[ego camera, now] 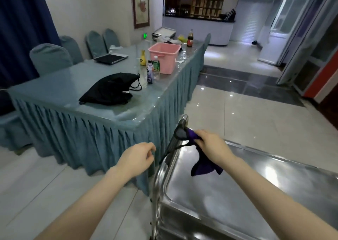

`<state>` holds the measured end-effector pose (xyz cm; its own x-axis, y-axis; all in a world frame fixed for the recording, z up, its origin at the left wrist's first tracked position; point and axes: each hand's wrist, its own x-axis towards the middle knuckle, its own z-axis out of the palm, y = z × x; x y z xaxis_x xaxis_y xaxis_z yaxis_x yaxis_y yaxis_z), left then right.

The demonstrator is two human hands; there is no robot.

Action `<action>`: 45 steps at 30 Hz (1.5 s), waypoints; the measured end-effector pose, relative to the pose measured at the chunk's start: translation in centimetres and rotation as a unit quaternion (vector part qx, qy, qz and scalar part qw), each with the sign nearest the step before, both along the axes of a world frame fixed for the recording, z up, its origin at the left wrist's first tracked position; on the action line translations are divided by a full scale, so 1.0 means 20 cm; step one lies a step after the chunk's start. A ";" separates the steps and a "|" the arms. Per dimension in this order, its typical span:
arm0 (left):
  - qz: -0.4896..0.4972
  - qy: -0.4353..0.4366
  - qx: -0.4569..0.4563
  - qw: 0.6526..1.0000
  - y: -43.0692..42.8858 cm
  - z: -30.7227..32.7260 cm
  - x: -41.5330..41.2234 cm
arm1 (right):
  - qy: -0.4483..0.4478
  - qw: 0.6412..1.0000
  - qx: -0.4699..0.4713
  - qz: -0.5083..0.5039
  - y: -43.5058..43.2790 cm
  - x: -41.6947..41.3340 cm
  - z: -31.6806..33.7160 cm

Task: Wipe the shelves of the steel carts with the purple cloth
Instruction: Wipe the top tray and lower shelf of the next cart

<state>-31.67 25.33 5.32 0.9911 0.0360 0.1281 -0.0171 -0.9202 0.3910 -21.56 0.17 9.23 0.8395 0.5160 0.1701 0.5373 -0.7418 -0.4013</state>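
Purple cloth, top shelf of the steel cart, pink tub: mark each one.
purple cloth [204, 167], head view, on its dangling lower fold.
top shelf of the steel cart [237, 194], head view, on the bare steel middle.
pink tub [164, 64], head view, on its front wall.

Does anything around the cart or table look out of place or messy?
Nothing spilled or damaged. One oddity: a dark strapped item hangs off a corner post of the steel cart, beside the purple cloth bunched in the right hand.

legible text: none. bottle labels [156, 66] on worktop [64, 86]: blurred. green lit wall sign [145, 36]: too small. framed poster [140, 4] characters: indistinct.
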 end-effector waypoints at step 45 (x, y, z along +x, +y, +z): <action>-0.637 0.020 0.122 0.761 -1.11 -0.08 2.12 | 0.129 0.770 0.035 -0.624 -0.56 0.47 -0.34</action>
<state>10.74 3.23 3.69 0.2048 -0.9773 -0.0546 -0.9489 -0.2119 0.2339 -12.07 -11.08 2.39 0.6857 -0.7219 -0.0936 -0.6796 -0.5887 -0.4378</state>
